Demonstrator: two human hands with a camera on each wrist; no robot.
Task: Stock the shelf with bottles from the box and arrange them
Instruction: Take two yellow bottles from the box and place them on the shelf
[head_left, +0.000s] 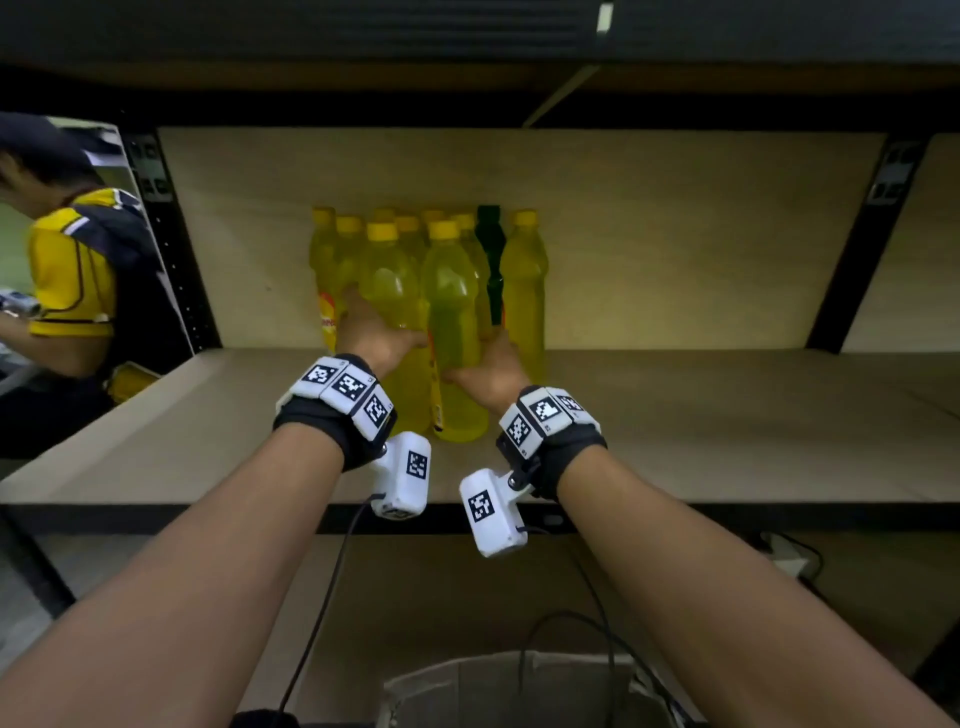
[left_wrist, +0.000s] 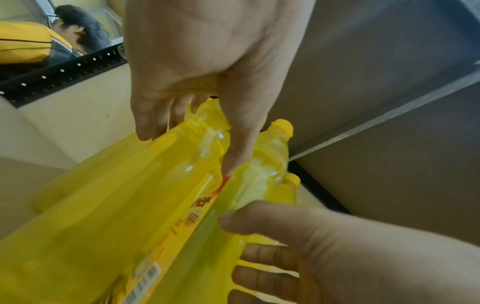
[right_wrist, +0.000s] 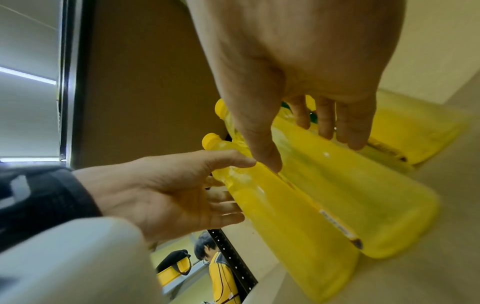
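Several yellow bottles with yellow caps and one dark green bottle (head_left: 491, 249) stand clustered at the back middle of the shelf board (head_left: 675, 415). Two yellow bottles stand in front of the cluster, side by side and touching. My left hand (head_left: 374, 332) (left_wrist: 187, 152) grips the left front bottle (head_left: 392, 291) (left_wrist: 130, 195), thumb in the gap between the two, fingers on its outer side. My right hand (head_left: 485, 364) (right_wrist: 311, 155) grips the right front bottle (head_left: 452, 301) (right_wrist: 363, 195) the same way, low on its body.
A person in a yellow shirt (head_left: 72, 270) stands left of the black shelf upright (head_left: 171, 249). Another board hangs close overhead. Bare shelf board stretches left and right of the bottles. A pale box (head_left: 467, 686) sits on the floor below, with cables hanging over it.
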